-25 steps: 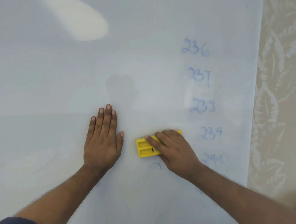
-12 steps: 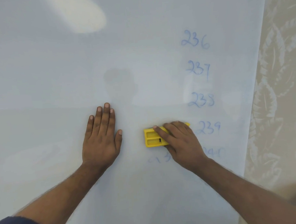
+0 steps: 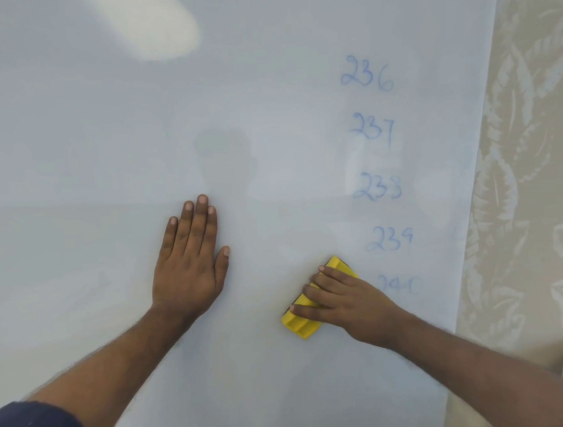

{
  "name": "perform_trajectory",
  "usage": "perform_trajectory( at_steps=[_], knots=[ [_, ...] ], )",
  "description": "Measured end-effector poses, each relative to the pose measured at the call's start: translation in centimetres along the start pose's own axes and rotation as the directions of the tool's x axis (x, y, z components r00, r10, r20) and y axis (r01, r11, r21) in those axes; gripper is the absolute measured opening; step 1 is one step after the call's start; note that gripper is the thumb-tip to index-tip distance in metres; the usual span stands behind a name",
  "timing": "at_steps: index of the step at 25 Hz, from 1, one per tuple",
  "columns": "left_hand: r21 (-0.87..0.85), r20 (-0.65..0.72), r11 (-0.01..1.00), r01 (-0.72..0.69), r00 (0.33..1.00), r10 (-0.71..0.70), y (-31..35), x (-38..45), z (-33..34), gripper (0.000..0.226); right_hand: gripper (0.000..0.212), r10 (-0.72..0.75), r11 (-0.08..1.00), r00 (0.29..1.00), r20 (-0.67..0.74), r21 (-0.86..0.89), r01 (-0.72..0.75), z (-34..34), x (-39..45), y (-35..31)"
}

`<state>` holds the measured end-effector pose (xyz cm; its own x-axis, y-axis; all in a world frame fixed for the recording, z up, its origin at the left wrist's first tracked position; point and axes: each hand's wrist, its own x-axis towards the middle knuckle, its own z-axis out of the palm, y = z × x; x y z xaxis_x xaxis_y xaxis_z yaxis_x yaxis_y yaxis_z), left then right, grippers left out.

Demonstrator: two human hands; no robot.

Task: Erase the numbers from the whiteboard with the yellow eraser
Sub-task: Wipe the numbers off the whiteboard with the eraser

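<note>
While the eraser works low on the board, these are the particulars.
Right hand: the right hand (image 3: 347,303) is closed over the eraser (image 3: 300,323), fingers across its back, pressing it flat to the whiteboard (image 3: 106,141).
Eraser: yellow, lying at a slant, just left of the number 240 (image 3: 403,285) and below 239 (image 3: 389,238).
Left hand: the left hand (image 3: 188,260) lies flat and spread on the board, holding nothing, well left of the eraser.
Numbers: 236 (image 3: 366,75), 237 (image 3: 372,132) and 238 (image 3: 376,188) stand in a faint blue column above.
Technique: likely best to keep the pad flat, press evenly, sweep right across 240, then work up the column in overlapping strokes.
Risk: a tilted pad may smear ink.
</note>
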<state>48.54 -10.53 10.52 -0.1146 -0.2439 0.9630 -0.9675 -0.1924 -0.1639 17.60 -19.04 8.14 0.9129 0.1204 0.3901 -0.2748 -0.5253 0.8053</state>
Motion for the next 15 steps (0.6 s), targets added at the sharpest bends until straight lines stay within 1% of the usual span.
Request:
perform_trajectory(
  at_steps=[4,5,7,10,13,15],
  knots=[
    [-0.004,0.022,1.000,0.003,1.000,-0.002,0.0,0.0,-0.1,0.067,0.054,-0.184,0.982,0.981,0.067,-0.029,0.187,-1.1,-0.4,3.7],
    [-0.006,0.024,1.000,0.005,1.000,-0.004,0.0,0.0,-0.1,0.067,0.054,-0.212,0.976,0.975,0.066,-0.026,0.214,-1.5,-0.3,4.8],
    [-0.009,0.021,1.000,0.009,1.000,-0.009,0.1,-0.1,0.0,0.067,0.054,-0.206,0.978,0.978,0.042,-0.027,0.207,-2.4,0.0,7.2],
    [-0.004,0.024,1.000,0.011,1.000,-0.011,0.2,-0.1,0.0,0.067,0.055,-0.082,0.995,0.996,-0.017,-0.055,0.081,-4.1,1.0,11.1],
    [-0.008,0.018,1.000,0.011,1.000,-0.011,0.3,0.0,-0.1,0.067,0.053,0.064,0.997,0.998,-0.002,-0.035,-0.064,-5.6,2.4,12.4],
    [-0.015,0.022,1.000,0.005,1.000,-0.005,0.2,-0.1,-0.2,0.067,0.045,0.229,0.973,0.972,-0.061,0.035,-0.227,-6.5,2.8,12.3]
  ],
)
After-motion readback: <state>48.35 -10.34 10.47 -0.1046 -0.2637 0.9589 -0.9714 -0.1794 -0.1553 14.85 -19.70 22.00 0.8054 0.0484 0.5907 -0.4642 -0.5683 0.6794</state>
